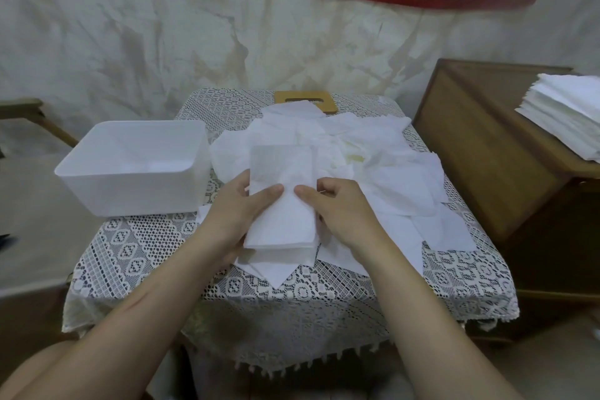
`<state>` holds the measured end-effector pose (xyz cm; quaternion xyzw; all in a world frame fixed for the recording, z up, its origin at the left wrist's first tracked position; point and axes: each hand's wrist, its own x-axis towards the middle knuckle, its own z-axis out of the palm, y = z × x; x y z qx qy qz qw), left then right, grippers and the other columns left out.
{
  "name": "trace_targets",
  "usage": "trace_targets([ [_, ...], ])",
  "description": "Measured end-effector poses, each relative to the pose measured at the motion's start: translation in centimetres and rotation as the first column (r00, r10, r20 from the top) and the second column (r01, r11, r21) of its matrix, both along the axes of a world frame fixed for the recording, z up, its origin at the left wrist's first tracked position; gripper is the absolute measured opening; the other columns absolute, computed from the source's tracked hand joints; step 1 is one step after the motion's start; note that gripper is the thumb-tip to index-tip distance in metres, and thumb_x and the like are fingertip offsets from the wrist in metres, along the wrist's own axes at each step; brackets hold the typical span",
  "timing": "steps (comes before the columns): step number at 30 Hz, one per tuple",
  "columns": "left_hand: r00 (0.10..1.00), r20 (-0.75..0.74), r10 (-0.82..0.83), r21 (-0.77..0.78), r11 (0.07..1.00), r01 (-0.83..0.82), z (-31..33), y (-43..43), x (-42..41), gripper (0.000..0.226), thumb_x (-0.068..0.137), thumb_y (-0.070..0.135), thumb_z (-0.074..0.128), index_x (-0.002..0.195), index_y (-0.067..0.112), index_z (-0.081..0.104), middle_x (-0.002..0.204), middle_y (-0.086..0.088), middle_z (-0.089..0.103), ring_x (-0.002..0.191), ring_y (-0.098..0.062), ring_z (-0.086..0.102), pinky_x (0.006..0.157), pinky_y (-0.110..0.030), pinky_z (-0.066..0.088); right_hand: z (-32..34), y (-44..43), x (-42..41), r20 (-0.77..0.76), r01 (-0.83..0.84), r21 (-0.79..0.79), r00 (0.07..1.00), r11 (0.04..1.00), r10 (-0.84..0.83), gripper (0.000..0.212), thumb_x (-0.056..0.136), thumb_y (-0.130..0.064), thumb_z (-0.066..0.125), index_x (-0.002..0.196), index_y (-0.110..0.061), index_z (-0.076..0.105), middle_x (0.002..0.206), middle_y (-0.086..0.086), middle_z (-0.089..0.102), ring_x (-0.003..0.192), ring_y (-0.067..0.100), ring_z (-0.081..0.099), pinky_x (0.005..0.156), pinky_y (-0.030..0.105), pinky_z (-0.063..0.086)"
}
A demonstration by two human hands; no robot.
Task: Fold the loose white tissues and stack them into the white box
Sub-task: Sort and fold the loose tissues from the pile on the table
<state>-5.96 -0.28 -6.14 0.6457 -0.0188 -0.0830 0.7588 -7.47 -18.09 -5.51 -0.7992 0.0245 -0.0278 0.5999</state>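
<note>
Thumbs of left hand and right hand are pinching the folded white paper tissue, lying twelve-to-six, white plastic box sitting at the left's ten o'clock.

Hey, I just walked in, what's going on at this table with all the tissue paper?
A person is folding white tissues. The left hand and right hand pinch a folded tissue by its sides, thumbs on top, above a pile of loose tissues spread over the lace-covered table. The white box sits to the left and looks empty so far, so the stacking seems barely begun.
</note>
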Motion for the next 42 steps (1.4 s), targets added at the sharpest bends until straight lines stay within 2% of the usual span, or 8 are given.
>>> trace_targets([
  [4,0.997,-0.011,0.081,-0.002,0.997,-0.081,0.0,0.5,0.5,0.024,0.095,0.011,0.070,0.117,0.018,0.069,0.104,-0.007,0.080,0.095,-0.030,0.076,0.078,-0.046,0.062,0.1,-0.8,0.1,-0.003,0.041,-0.041,0.999,0.998,-0.041,0.020,0.094,-0.030,0.067,0.079,-0.019,0.075,0.069,-0.008,0.073,0.059,0.009,0.057,0.068,0.032,0.044],
  [10,0.990,-0.069,0.122,-0.005,0.992,-0.123,-0.2,1.5,1.1,0.017,0.097,0.017,0.068,0.113,0.022,0.069,0.105,-0.006,0.080,0.097,-0.032,0.075,0.081,-0.052,0.061,-0.4,-3.6,0.9,-0.002,0.160,-0.177,0.987,0.971,-0.163,0.004,0.080,-0.029,0.070,0.082,-0.028,0.073,0.066,-0.007,0.072,0.078,0.018,0.071,0.076,0.038,0.054],
  [14,0.992,-0.050,0.113,0.012,0.994,-0.113,-0.2,1.4,1.0,0.019,0.098,0.017,0.067,0.116,0.020,0.069,0.104,-0.005,0.080,0.097,-0.031,0.076,0.074,-0.043,0.059,-0.6,-4.3,0.8,-0.101,0.063,-0.332,0.990,0.941,-0.102,0.022,0.084,-0.025,0.074,0.103,-0.031,0.065,0.079,-0.008,0.060,0.077,0.016,0.059,0.069,0.029,0.041],
  [19,0.991,-0.067,0.120,0.038,0.992,-0.118,-0.2,1.5,1.0,0.015,0.098,0.020,0.068,0.112,0.024,0.070,0.104,-0.004,0.080,0.098,-0.033,0.075,0.080,-0.054,0.061,0.0,-4.0,0.1,-0.122,-0.051,-0.411,0.992,0.910,0.001,0.040,0.086,-0.025,0.071,0.121,-0.038,0.057,0.087,-0.007,0.057,0.076,0.012,0.054,0.065,0.028,0.037],
  [24,0.992,-0.054,0.116,0.037,0.993,-0.115,-0.1,1.4,0.8,0.019,0.098,0.017,0.067,0.116,0.020,0.069,0.104,-0.005,0.080,0.100,-0.034,0.075,0.083,-0.051,0.060,0.3,-3.2,0.0,0.060,0.053,-0.553,0.998,0.831,-0.024,0.023,0.092,-0.028,0.065,0.114,-0.035,0.066,0.084,-0.010,0.050,0.076,0.008,0.050,0.060,0.023,0.033],
  [30,0.990,-0.049,0.131,0.039,0.991,-0.130,0.0,1.6,0.7,0.020,0.098,0.018,0.067,0.117,0.021,0.069,0.107,-0.005,0.079,0.102,-0.036,0.074,0.087,-0.057,0.059,1.4,-2.8,-0.5,0.230,0.147,-0.504,0.973,0.851,-0.032,0.009,0.095,-0.034,0.063,0.095,-0.037,0.072,0.091,-0.012,0.062,0.075,0.001,0.053,0.066,0.029,0.037],
  [36,0.992,-0.035,0.121,0.019,0.993,-0.121,0.2,2.1,0.5,0.022,0.098,0.017,0.067,0.119,0.020,0.067,0.110,-0.006,0.079,0.105,-0.035,0.073,0.090,-0.057,0.058,1.4,-2.8,-1.5,0.013,-0.053,-0.609,0.997,0.791,0.077,0.019,0.097,-0.034,0.060,0.104,-0.037,0.077,0.092,-0.012,0.072,0.082,0.008,0.060,0.070,0.017,0.041],
  [42,0.993,-0.013,0.114,0.050,0.992,-0.113,0.5,2.3,0.4,0.032,0.085,0.027,0.075,0.116,0.024,0.069,0.110,-0.006,0.078,0.102,-0.036,0.074,0.091,-0.069,0.054,2.2,-2.7,-1.9,0.050,-0.014,-0.633,0.997,0.774,0.059,0.029,0.100,-0.030,0.052,0.120,-0.034,0.074,0.106,-0.010,0.074,0.102,0.014,0.063,0.080,0.030,0.045],
])
